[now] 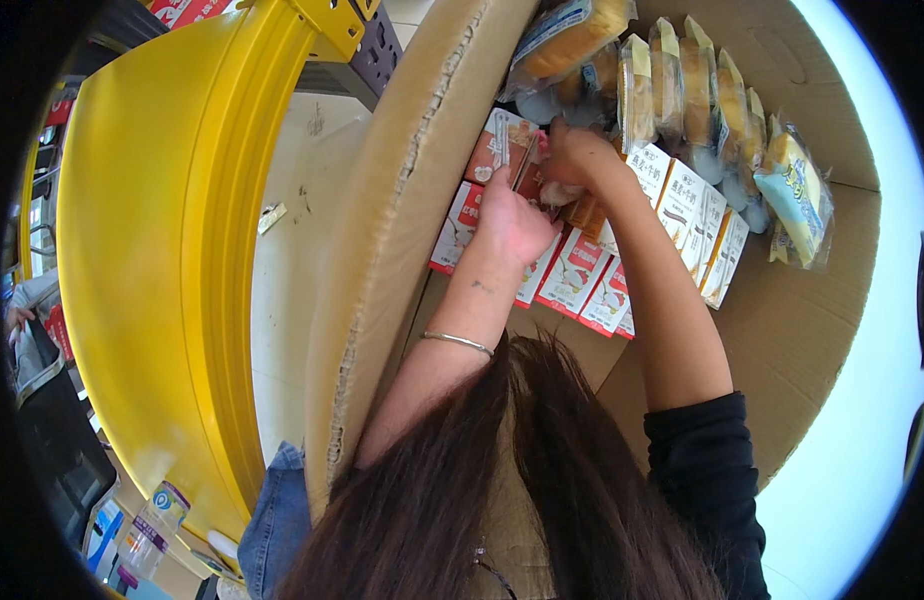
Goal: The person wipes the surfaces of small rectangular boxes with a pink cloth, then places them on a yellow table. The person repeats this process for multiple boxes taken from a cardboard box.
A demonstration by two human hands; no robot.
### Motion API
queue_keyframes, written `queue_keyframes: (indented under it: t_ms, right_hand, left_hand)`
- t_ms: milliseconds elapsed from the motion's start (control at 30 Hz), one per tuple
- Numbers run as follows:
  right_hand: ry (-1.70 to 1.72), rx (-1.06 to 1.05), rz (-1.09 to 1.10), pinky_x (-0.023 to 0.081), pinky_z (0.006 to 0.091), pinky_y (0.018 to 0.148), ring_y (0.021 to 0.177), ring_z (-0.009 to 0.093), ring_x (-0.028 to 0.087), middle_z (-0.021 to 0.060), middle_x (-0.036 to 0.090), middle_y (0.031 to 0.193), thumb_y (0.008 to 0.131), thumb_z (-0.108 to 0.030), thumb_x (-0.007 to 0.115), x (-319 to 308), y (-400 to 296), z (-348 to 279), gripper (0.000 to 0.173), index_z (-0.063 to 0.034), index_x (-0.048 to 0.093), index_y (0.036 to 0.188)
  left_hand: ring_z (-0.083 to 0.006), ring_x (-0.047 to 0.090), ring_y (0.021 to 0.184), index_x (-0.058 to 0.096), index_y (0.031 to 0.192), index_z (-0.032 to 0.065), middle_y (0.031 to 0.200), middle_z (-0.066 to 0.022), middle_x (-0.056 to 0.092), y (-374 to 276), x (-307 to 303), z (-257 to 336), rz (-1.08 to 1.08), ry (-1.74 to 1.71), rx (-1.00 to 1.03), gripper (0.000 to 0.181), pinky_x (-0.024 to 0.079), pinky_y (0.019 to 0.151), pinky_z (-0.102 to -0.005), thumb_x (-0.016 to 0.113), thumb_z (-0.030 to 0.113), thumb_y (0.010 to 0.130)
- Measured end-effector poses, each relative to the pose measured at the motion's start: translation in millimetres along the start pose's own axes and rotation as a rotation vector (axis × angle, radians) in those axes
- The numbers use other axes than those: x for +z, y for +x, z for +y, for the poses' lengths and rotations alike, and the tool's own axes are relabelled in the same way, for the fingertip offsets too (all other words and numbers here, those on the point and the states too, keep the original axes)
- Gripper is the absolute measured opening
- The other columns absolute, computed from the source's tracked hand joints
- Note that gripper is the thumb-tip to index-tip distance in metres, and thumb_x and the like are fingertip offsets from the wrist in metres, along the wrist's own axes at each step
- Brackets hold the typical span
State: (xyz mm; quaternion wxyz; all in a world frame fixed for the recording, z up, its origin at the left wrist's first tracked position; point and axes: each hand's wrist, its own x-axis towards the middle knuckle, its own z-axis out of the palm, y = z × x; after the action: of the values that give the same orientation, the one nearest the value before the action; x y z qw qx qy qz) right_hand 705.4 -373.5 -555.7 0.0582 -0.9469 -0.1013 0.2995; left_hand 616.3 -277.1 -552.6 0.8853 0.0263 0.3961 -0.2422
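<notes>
Both my hands reach down into a large cardboard box (799, 330). My left hand (518, 225) touches a brown drink carton (483, 159) with its thumb, palm up and fingers partly hidden. Close beside it, my right hand (582, 159) bends down over the brown cartons; its fingertips are hidden, so its grip does not show. Red-and-white cartons (574, 277) stand in a row below the hands. White cartons (683, 199) with writing fill the space right of my right forearm. Wrapped bread packs (698, 90) stand in a row along the far side.
A yellow metal shelf panel (139, 247) rises left of the box, with pale floor (289, 225) between them. A wrapped loaf (574, 41) leans at the box's far corner. A clear plastic bottle (151, 529) is at lower left. Long hair hangs across the near view.
</notes>
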Motion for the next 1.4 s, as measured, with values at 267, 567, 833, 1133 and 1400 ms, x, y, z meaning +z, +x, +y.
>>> queue_keyframes:
  t_ms: [267,567,833,1133,1400]
  right_hand:
    - [-0.329,-0.186,0.432,0.05,0.0372,0.078,0.097,0.035,0.056,0.0173,0.059,0.095,0.078,-0.021,0.062,15,-62,-28,0.033,-0.0001,0.054,0.101]
    - [-0.277,-0.265,0.447,0.055,0.0325,0.057,0.093,0.022,0.062,0.0094,0.061,0.093,0.076,-0.022,0.063,-21,-167,-54,0.032,-0.0063,0.053,0.102]
    - [0.007,-0.241,0.269,0.052,0.0364,0.058,0.079,0.023,0.065,0.0073,0.062,0.089,0.069,-0.029,0.074,-81,-284,-66,0.045,-0.0072,0.052,0.102]
    - [0.313,-0.585,0.189,0.051,0.0387,0.069,0.083,0.029,0.064,0.0122,0.064,0.088,0.066,-0.027,0.076,-155,-417,-121,0.049,-0.0083,0.055,0.106]
    - [0.499,-1.103,0.044,0.05,0.0353,0.071,0.079,0.03,0.065,0.013,0.066,0.085,0.062,-0.02,0.079,-236,-543,-205,0.049,-0.0068,0.06,0.105]
  left_hand:
    - [-0.0262,0.05,0.112,0.054,0.107,0.0054,0.114,-0.0115,0.058,1,-5,-3,0.096,-0.133,0.105,0.044,0.034,0.101,-0.0443,0.03,0.04,0.096]
    - [-0.0105,0.054,0.07,0.058,0.089,0.011,0.074,0.0018,0.058,-75,-2,-38,0.165,0.003,0.139,0.033,0.046,0.065,-0.0265,0.043,0.04,0.091]
    - [-0.0291,0.055,0.104,0.053,0.108,0.0027,0.112,-0.0145,0.058,-166,6,-46,0.132,0.063,0.044,0.034,0.041,0.095,-0.044,0.044,0.027,0.087]
    - [-0.0143,0.056,0.097,0.057,0.112,0.0129,0.107,-0.0046,0.06,-381,-19,-94,0.141,0.514,0.441,0.033,0.045,0.084,-0.0308,0.05,0.039,0.093]
    - [-0.0196,0.056,0.105,0.045,0.121,0.0045,0.11,-0.0081,0.058,-603,-10,-142,0.162,1.356,1.342,0.056,0.044,0.09,-0.0335,0.076,0.018,0.076]
